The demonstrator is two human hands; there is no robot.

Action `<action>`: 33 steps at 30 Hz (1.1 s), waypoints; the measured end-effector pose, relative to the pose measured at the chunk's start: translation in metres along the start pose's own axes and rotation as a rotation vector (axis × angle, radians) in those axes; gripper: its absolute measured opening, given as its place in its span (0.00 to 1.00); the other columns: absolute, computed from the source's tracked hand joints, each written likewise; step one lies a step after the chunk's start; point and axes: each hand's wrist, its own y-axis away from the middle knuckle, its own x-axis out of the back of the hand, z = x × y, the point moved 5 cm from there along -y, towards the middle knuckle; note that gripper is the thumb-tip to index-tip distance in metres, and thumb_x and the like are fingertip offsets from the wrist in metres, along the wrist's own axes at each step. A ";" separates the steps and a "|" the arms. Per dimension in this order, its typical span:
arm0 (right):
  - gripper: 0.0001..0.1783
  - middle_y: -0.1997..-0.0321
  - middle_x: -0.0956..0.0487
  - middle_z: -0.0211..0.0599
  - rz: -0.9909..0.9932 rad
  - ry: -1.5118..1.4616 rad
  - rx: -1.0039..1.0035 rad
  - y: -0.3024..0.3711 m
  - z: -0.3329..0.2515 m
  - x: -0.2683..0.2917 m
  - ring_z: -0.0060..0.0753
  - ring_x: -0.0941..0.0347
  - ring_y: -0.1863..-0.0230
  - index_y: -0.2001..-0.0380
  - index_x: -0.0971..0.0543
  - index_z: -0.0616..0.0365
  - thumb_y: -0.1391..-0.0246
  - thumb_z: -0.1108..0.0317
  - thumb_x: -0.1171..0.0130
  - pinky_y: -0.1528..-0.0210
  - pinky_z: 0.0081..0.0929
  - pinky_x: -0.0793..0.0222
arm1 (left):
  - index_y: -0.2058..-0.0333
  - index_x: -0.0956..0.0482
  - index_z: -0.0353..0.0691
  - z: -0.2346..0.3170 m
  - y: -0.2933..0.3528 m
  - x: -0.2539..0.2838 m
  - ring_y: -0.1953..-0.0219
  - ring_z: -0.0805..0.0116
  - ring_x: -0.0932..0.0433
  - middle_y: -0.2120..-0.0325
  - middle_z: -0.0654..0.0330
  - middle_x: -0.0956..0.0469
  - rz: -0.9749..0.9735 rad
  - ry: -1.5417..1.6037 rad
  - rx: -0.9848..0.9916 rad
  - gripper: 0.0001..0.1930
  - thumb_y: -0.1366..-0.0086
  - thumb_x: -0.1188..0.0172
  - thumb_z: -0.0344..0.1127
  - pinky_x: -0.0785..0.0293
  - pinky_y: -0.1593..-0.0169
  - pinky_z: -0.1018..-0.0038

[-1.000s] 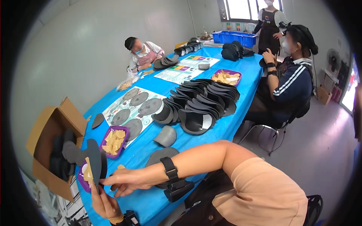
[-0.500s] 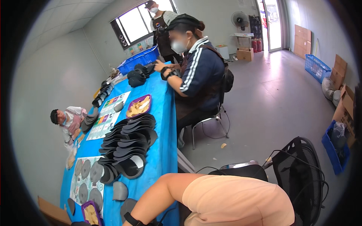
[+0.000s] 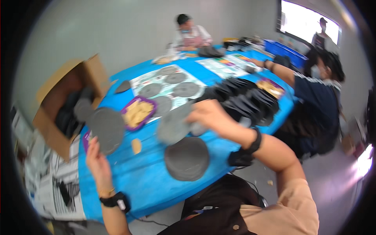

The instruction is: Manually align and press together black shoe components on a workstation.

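Almost upright lengthwise, oval [image 3: 107, 131] in left hand [image 3: 97, 162]

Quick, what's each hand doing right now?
Left hand: holding a dark gray disc by its edge.
Right hand: holding a lighter gray disc, blurred.

- A peach-beige short fabric sleeve [image 3: 290, 207], loose and creased, on the right upper arm.
- A blackish-brown cloth apron [image 3: 219, 219] over the torso and lap, bearing small white lettering [image 3: 212, 208], a partly seen coloured emblem [image 3: 196, 214] and a small round pale snap [image 3: 235, 227].
- Above the bare right hand [image 3: 213, 117], a black wrist strap [image 3: 256, 141] with a boxy black module [image 3: 239, 158], blurred.
- Below the bare left hand [image 3: 97, 161], a thin yellowish band [image 3: 106, 192], then a black strapped device [image 3: 111, 200] with a whitish patch [image 3: 122, 204].
- A thin dark cable [image 3: 149, 222] near that device.
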 end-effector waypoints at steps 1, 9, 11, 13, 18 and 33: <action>0.10 0.65 0.21 0.35 0.036 0.162 0.402 0.009 0.005 0.020 0.27 0.25 0.61 0.72 0.20 0.60 0.44 0.66 0.47 0.62 0.23 0.31 | 0.50 0.24 0.28 -0.008 0.010 -0.016 0.47 0.72 0.28 0.50 0.56 0.24 -0.004 0.006 0.044 0.15 0.35 0.43 0.25 0.34 0.43 0.78; 0.16 0.58 0.25 0.37 0.116 -0.311 -0.208 -0.073 0.039 0.031 0.33 0.26 0.56 0.62 0.25 0.60 0.48 0.59 0.46 0.49 0.37 0.27 | 0.56 0.20 0.31 -0.014 0.045 -0.047 0.64 0.74 0.21 0.63 0.59 0.18 -0.043 -0.066 0.311 0.11 0.36 0.46 0.22 0.25 0.59 0.80; 0.18 0.57 0.25 0.39 0.073 -0.319 -0.230 -0.094 0.043 0.027 0.35 0.26 0.55 0.61 0.25 0.60 0.49 0.58 0.47 0.49 0.39 0.26 | 0.59 0.20 0.32 -0.023 0.046 -0.053 0.65 0.75 0.21 0.66 0.59 0.18 -0.137 -0.114 0.401 0.09 0.36 0.46 0.23 0.25 0.60 0.80; 0.19 0.56 0.24 0.40 0.025 -0.328 -0.252 -0.110 0.043 0.017 0.37 0.26 0.55 0.59 0.26 0.61 0.49 0.57 0.47 0.49 0.41 0.26 | 0.61 0.20 0.32 -0.029 0.045 -0.052 0.65 0.75 0.21 0.66 0.59 0.19 -0.161 -0.187 0.429 0.08 0.37 0.46 0.23 0.25 0.61 0.79; 0.22 0.53 0.24 0.45 -0.165 -0.387 -0.274 -0.156 0.020 -0.022 0.43 0.26 0.53 0.54 0.27 0.63 0.47 0.58 0.51 0.49 0.48 0.26 | 0.62 0.19 0.33 -0.058 0.044 -0.045 0.64 0.74 0.21 0.66 0.59 0.19 -0.344 -0.286 0.608 0.08 0.38 0.47 0.22 0.25 0.58 0.78; 0.25 0.49 0.27 0.65 -0.352 -0.551 -0.267 -0.285 -0.018 -0.086 0.56 0.22 0.50 0.47 0.37 0.74 0.43 0.64 0.60 0.52 0.38 0.19 | 0.60 0.21 0.34 -0.077 0.043 -0.052 0.64 0.79 0.24 0.66 0.63 0.21 -0.715 -0.473 0.612 0.09 0.37 0.46 0.23 0.28 0.59 0.82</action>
